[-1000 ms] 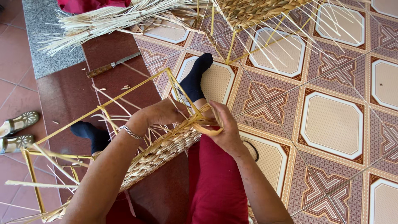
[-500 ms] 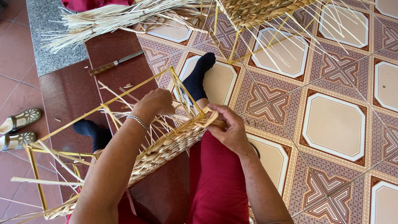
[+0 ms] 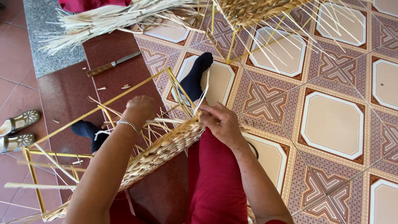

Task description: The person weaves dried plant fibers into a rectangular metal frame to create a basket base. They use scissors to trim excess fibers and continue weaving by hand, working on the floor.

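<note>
A yellow metal wire frame [image 3: 99, 108] lies tilted across my lap, with a woven straw band [image 3: 166, 147] along its near side. My left hand [image 3: 139, 110], a bracelet on its wrist, reaches inside the frame and closes on loose straw strands [image 3: 159, 122]. My right hand [image 3: 219, 122] pinches the woven band's end at the frame's corner, with one pale strand [image 3: 204, 93] sticking up from it. My feet in dark socks [image 3: 195, 76] rest under the frame.
A knife with a wooden handle [image 3: 112, 64] lies on the red floor. A bundle of dry straw [image 3: 112, 16] lies at the top. Another half-woven basket on a yellow frame [image 3: 248, 12] stands at the far top. A pair of sandals [image 3: 16, 128] sits at the left edge.
My left hand moved up and further into the frame among the strands. My right hand slid along to the band's end at the corner, and a strand now stands up.
</note>
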